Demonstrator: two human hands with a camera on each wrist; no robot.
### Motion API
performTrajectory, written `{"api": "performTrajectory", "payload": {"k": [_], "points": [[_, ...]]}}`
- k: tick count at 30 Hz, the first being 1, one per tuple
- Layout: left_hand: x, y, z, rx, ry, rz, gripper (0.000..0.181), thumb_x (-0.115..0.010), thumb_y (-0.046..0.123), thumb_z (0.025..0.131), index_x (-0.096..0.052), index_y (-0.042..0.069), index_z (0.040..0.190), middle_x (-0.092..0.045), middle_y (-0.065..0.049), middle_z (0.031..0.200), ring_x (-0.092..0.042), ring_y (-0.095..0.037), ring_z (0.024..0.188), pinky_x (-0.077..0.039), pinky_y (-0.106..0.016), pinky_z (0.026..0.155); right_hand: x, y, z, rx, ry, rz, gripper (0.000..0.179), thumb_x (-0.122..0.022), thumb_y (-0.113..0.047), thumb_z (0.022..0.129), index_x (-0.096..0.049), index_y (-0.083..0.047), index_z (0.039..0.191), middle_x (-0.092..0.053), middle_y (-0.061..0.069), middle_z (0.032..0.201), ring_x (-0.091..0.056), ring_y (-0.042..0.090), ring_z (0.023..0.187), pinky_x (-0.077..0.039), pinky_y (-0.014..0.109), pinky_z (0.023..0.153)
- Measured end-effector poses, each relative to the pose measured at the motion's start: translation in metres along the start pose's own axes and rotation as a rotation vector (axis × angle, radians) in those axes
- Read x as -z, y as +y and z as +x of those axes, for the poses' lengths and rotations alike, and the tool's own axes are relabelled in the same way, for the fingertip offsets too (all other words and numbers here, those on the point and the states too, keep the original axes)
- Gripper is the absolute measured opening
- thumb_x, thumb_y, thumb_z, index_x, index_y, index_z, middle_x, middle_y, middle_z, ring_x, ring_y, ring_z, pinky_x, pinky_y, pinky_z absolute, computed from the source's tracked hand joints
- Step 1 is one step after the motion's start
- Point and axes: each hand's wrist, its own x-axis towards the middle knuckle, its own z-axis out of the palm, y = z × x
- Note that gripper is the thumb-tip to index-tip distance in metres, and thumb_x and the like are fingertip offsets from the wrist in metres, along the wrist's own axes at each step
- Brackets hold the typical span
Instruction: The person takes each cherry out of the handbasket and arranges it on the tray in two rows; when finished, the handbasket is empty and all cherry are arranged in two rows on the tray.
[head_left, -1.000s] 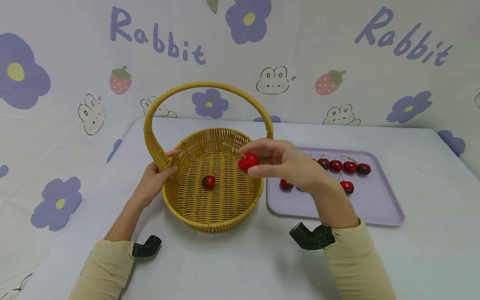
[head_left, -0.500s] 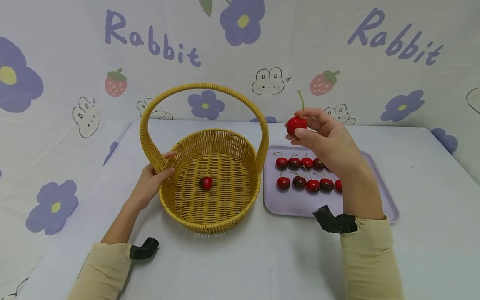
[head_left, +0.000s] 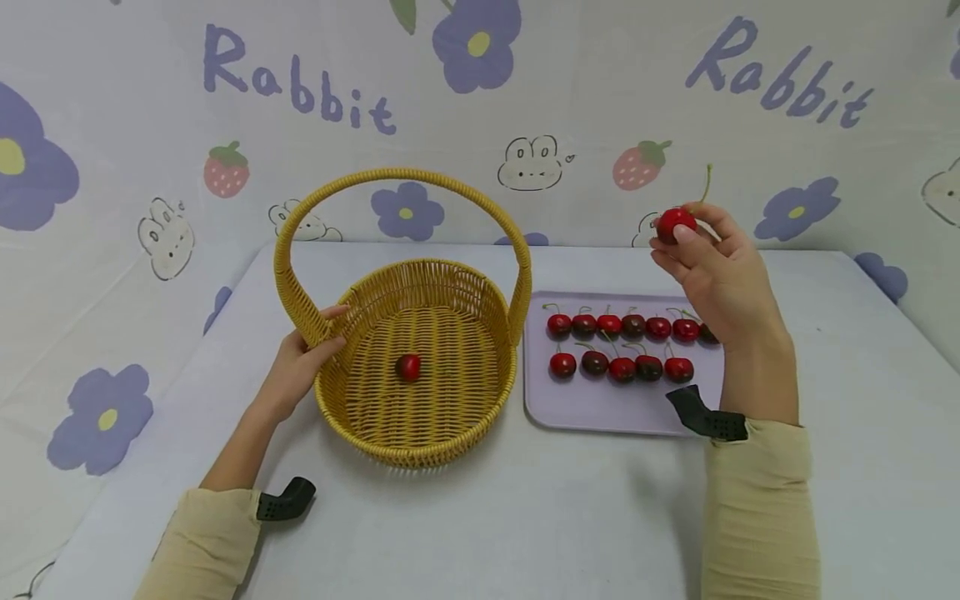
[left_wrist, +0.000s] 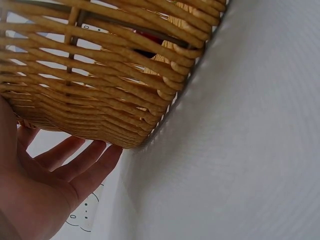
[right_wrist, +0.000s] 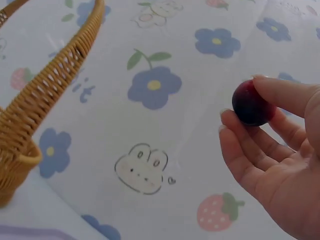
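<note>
My right hand (head_left: 723,271) pinches a red cherry (head_left: 677,226) between thumb and fingers, raised above the back right of the tray, its green stem pointing up. In the right wrist view the same cherry (right_wrist: 252,103) shows a dark underside. At the left, my left hand (head_left: 294,371) grips the yellow wicker basket (head_left: 420,457) where its handle joins the rim, thumb inside. In the left wrist view the fingers of that hand (left_wrist: 55,185) lie against the outer wicker wall. A single red and dark cherry (head_left: 408,367) lies on the basket floor.
Right of the basket lies a lilac tray (head_left: 600,415) with two rows of several cherries (head_left: 622,370), partly behind my right forearm. The basket's tall arched handle (head_left: 405,174) stands up over it. A patterned cloth (head_left: 360,83) hangs behind the white table (head_left: 480,533).
My right hand has carried its cherry from above the basket up and to the right, past the tray's rows. My left hand keeps its grip on the basket. The view has shifted slightly.
</note>
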Motion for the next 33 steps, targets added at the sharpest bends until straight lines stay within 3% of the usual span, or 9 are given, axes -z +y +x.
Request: {"api": "performTrajectory", "payload": {"k": [8,13,21,25,33], "points": [[-0.001,-0.004,-0.001,-0.01,-0.001,-0.011,0.048,-0.049,0.016,0.099,-0.039,0.008,0.145,-0.04,-0.019,0.143,-0.042,-0.031,0.124,-0.035,-0.041,0.098,0.029,0.012,0.009,-0.022,0.215,0.093,0.035,-0.062,-0.003,0.09,-0.046,-0.004,0.12,-0.041,0.014,0.123,-0.059,0.024,0.096,-0.05,0.029,0.086],[-0.002,-0.002,-0.001,-0.003,0.006,-0.014,0.048,-0.05,0.016,0.099,-0.039,0.008,0.145,-0.041,-0.018,0.143,-0.042,-0.029,0.123,-0.035,-0.038,0.097,0.048,0.016,0.009,-0.1,0.302,0.044,0.044,-0.068,-0.008,0.087,-0.045,-0.008,0.124,-0.042,0.011,0.126,-0.06,0.021,0.096,-0.049,0.027,0.085],[-0.002,0.001,-0.001,0.017,0.01,-0.009,0.048,-0.049,0.015,0.099,-0.039,0.009,0.145,-0.042,-0.019,0.142,-0.043,-0.029,0.123,-0.035,-0.039,0.097,0.083,0.015,-0.008,-0.286,0.263,-0.157,0.043,-0.066,-0.013,0.089,-0.041,-0.009,0.124,-0.041,0.009,0.124,-0.065,0.015,0.095,-0.05,0.025,0.083],[-0.001,-0.001,-0.001,0.01,0.008,-0.003,0.048,-0.049,0.015,0.099,-0.038,0.008,0.146,-0.041,-0.019,0.142,-0.042,-0.029,0.123,-0.035,-0.038,0.096,0.096,0.014,-0.015,-0.379,0.228,-0.323,0.046,-0.067,-0.02,0.089,-0.04,-0.012,0.125,-0.045,0.005,0.121,-0.065,0.01,0.095,-0.049,0.022,0.082],[0.0,0.0,0.0,-0.002,0.01,-0.007,0.048,-0.049,0.014,0.099,-0.039,0.008,0.145,-0.042,-0.02,0.141,-0.043,-0.029,0.123,-0.036,-0.035,0.095,0.11,0.009,-0.023,-0.454,0.113,-0.493,0.038,-0.064,-0.018,0.092,-0.042,-0.008,0.122,-0.054,0.0,0.111,-0.064,0.01,0.093,-0.05,0.021,0.081]]}}
